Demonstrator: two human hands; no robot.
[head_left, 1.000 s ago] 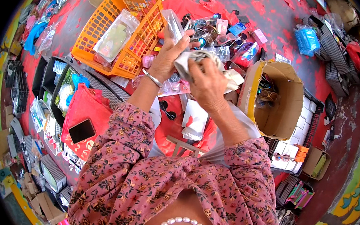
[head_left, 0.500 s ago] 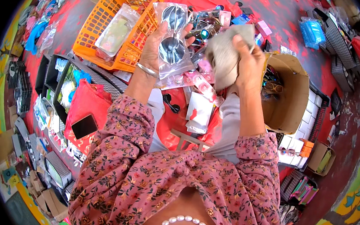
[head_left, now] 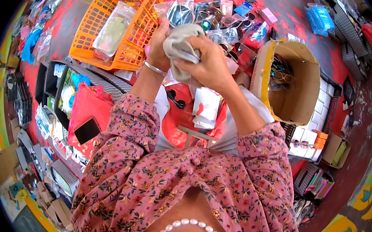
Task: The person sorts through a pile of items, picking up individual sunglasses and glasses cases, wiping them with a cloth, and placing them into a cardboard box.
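In my left hand (head_left: 158, 50) is a clear plastic bag holding round dark-lensed sunglasses (head_left: 181, 15); one lens shows above the cloth, the other is covered. My right hand (head_left: 211, 61) grips a crumpled beige cloth (head_left: 181, 44) and presses it against the bag. The cloth hides part of my left fingers. Beyond my hands lies a heap of bagged sunglasses (head_left: 226, 35). Below them, between my knees, are a small black pair of sunglasses (head_left: 176, 100) and a white packet (head_left: 206, 105) on red sheeting.
An orange basket (head_left: 132, 50) with a clear packet (head_left: 114, 33) stands on the left. To the right is an open cardboard box (head_left: 263, 76) with sunglasses inside, beside a black crate (head_left: 328, 105) of white boxes. A phone (head_left: 87, 130) rests on a red bag (head_left: 89, 106) at left.
My right hand has moved left with the cloth, from apart on the right onto the bagged sunglasses. The cloth now covers the lower lens.
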